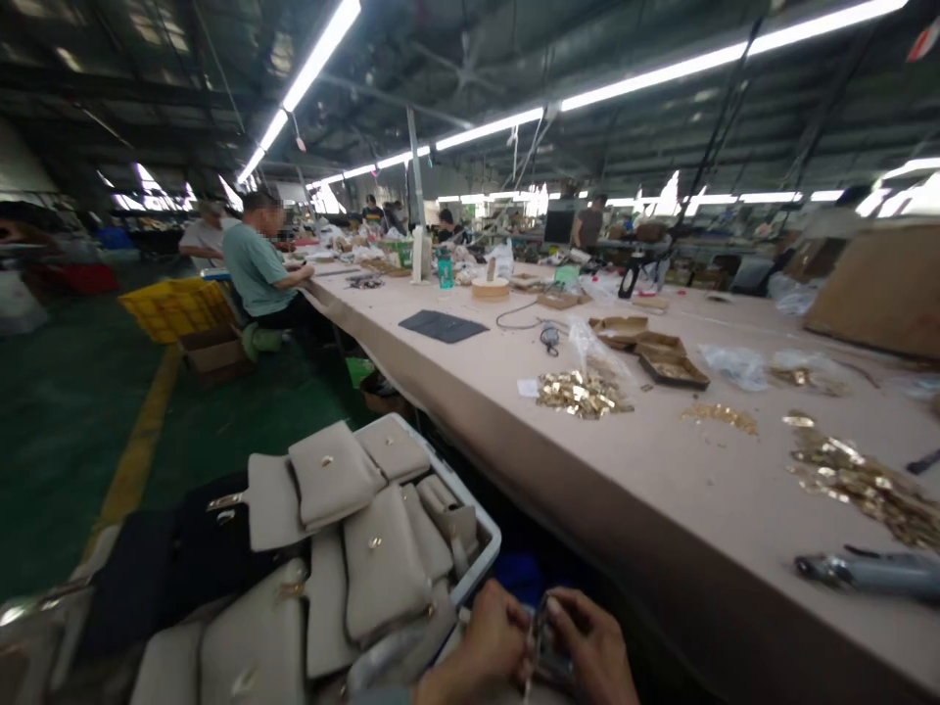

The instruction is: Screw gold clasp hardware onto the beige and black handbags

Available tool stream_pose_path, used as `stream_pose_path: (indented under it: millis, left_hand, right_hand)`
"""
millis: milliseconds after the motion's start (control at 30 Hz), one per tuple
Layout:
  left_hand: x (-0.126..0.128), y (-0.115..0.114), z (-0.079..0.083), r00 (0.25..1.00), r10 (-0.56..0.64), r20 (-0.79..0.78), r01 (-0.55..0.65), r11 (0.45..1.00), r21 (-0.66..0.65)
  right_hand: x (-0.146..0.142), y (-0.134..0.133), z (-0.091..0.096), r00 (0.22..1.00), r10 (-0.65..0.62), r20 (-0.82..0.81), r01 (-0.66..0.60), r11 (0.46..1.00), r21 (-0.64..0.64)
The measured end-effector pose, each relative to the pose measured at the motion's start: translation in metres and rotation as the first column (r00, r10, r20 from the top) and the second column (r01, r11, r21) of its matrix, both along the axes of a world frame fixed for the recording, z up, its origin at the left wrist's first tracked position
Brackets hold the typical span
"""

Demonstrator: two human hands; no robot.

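At the bottom of the view, my left hand (488, 641) and my right hand (593, 648) are close together, fingers bent in a pinch. Between them is a small dark piece with a shiny edge, too blurred to name; both hands seem closed on it. Just left of my hands, beige flap bags (386, 558) with gold-coloured clasps are piled in a white plastic crate (481, 534). Beside these lies a dark navy bag (210, 548). A heap of gold-coloured metal fittings (584, 395) rests on the table above my hands.
A long covered table (470, 382) runs away on the right. It bears a grey power tool (873, 570), more gold fittings (859, 480), cardboard trays (665, 354) and a black mat (443, 326). A seated person (257, 259) works at its far left side near a yellow crate (176, 308).
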State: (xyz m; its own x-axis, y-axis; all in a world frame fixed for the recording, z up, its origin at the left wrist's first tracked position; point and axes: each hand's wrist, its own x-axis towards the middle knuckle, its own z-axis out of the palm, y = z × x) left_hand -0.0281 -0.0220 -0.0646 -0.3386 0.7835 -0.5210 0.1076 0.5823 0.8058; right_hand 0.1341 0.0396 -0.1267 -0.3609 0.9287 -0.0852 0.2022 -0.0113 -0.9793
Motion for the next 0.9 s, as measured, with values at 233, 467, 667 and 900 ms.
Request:
stream_pose_path:
  millis: [233, 467, 667, 900]
  left_hand:
    - [0.005, 0.002, -0.026, 0.985, -0.042, 0.169, 0.053, 0.997, -0.061]
    - [0.003, 0.005, -0.037, 0.983, -0.075, 0.168, 0.082, 0.996, -0.035]
    - [0.002, 0.005, -0.041, 0.98, -0.079, 0.18, 0.084, 0.996, -0.017]
    - [0.001, 0.006, -0.045, 0.977, -0.094, 0.194, 0.097, 0.995, -0.004]
  right_hand:
    - [0.007, -0.009, 0.027, 1.0, -0.003, -0.004, 0.003, 0.996, -0.089]
    - [0.011, -0.011, 0.021, 0.999, 0.014, 0.036, -0.011, 0.997, -0.082]
    - [0.005, -0.014, 0.028, 0.998, 0.037, 0.058, -0.029, 0.992, -0.125]
    - [0.0, -0.017, 0.034, 0.995, 0.014, 0.102, -0.002, 0.994, -0.11]
